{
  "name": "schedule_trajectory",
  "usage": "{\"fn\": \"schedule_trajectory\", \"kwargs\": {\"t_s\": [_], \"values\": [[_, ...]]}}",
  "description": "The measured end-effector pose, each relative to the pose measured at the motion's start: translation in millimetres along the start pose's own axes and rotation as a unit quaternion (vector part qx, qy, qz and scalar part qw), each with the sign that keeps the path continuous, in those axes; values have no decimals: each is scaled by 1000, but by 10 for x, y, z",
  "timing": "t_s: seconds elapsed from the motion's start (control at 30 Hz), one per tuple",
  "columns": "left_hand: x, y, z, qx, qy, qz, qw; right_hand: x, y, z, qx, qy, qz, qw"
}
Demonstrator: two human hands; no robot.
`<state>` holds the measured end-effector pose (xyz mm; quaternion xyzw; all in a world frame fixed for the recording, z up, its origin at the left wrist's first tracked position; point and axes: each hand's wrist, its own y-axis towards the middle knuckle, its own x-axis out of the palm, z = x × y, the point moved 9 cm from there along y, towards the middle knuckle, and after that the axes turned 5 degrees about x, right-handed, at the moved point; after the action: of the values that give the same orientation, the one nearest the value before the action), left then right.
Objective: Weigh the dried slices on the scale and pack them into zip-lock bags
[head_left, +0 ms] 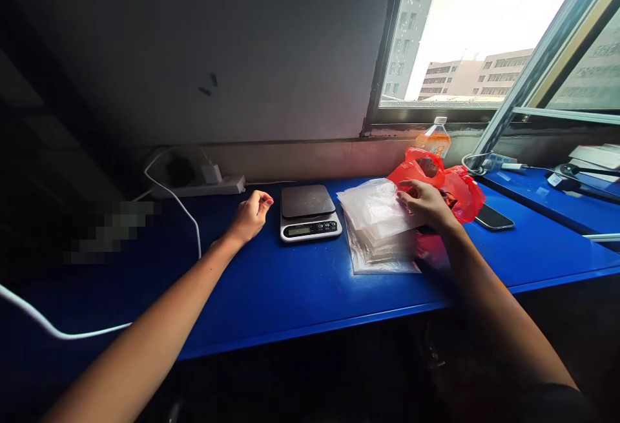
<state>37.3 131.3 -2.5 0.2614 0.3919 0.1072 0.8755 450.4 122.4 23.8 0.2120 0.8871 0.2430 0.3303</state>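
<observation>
My left hand (250, 217) is held above the blue table just left of a kitchen scale (309, 213), its fingers curled into a pinch. Whatever it may hold is hidden or too small to name. The scale has a dark square platform and a white base with a display and buttons; nothing lies on its platform. Right of it is a stack of clear plastic bags (375, 216), slightly fanned. My right hand (427, 205) is over the stack's right side, thumb and fingers closed on the edge of a plastic bag.
A crumpled red plastic bag (462, 190) lies behind my right hand, with a bottle of orange drink (437, 137) beyond it. To the right is a phone (494, 217). A power strip (217, 185) and white cable (186, 213) are at left. The blue table (310, 300) ends in front.
</observation>
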Motion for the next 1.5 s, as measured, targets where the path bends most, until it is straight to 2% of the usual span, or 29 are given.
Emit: {"fn": "schedule_trajectory", "kwargs": {"t_s": [0.1,0.13,0.17,0.23,0.27,0.3,0.37,0.47,0.57,0.67,0.83,1.0,1.1,1.17,1.23,1.3,1.37,1.43,1.5], "values": [[65,-48,47,-7,0,-3,1000,-1,-247,-283,-6,-62,17,998],[87,-62,68,-8,-3,-6,1000,46,-400,-470,-31,-79,15,996],[110,-74,90,-8,-6,-12,1000,165,-590,-740,-99,-103,-11,990],[160,-90,135,-3,-13,-29,999,556,-1013,-1193,-213,-120,-140,960],[183,-95,151,-1,-17,-39,999,768,-1202,-1322,-240,-138,-218,936],[201,-99,157,-1,-21,-48,999,912,-1318,-1392,-245,-152,-264,920],[230,-107,142,-10,-31,-63,997,1076,-1375,-1407,-222,-175,-312,907],[255,-130,92,-32,-43,-85,995,1093,-1233,-1313,-185,-181,-303,917],[254,-160,48,-59,-42,-98,993,1122,-1189,-1237,-195,-195,-312,909],[205,-186,-13,-96,-39,-79,991,1193,-1256,-1190,-215,-249,-318,890],[189,-211,-57,-112,-34,-68,991,1279,-1415,-1239,-284,-333,-316,842],[182,-211,16,-74,-13,-71,995,1380,-1504,-1306,-340,-402,-355,773],[202,-235,61,-67,-6,-82,994,1408,-1531,-1306,-356,-388,-392,754],[222,-254,87,-68,-4,-91,994,1392,-1532,-1307,-359,-340,-417,763],[233,-266,100,-72,-7,-96,993,1346,-1424,-1290,-319,-294,-410,803],[241,-273,101,-78,-12,-103,992,1278,-1217,-1224,-225,-271,-362,863],[248,-278,105,-82,-18,-117,990,1234,-1068,-1153,-127,-248,-326,903],[244,-278,110,-87,-27,-127,988,1265,-1033,-1155,-77,-222,-331,914],[211,-274,103,-101,-33,-121,987,1310,-1043,-1196,-63,-205,-343,915]]}}
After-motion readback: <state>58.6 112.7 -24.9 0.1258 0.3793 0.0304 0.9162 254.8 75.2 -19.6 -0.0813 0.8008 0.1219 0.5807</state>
